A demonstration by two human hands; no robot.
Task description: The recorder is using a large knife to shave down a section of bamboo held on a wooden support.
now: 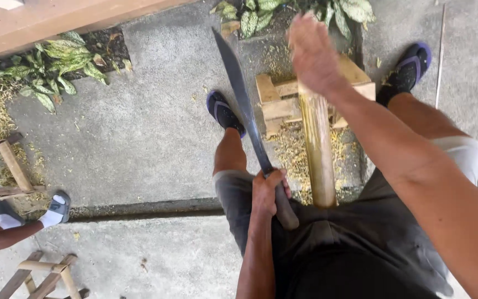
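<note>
I am seeing the long machete lying with its long axis running from the handle near my lap up and slightly left, its dark blade tip pointing away from me toward the leafy plants at the top. It is hanging over the concrete floor, just left of the bamboo pole. That pole is standing roughly along the same direction, its far end resting on a small wooden block stand, with pale shavings scattered around its base. My left hand is wrapping its fingers tightly around the machete's wooden handle, forearm coming straight up from below. My right hand is hovering blurred above the pole's far end, fingers spread open and holding nothing, the arm stretching diagonally from the lower right. Another person's foot in a white sock and sandal is showing at the left, beside wooden frames.
</note>
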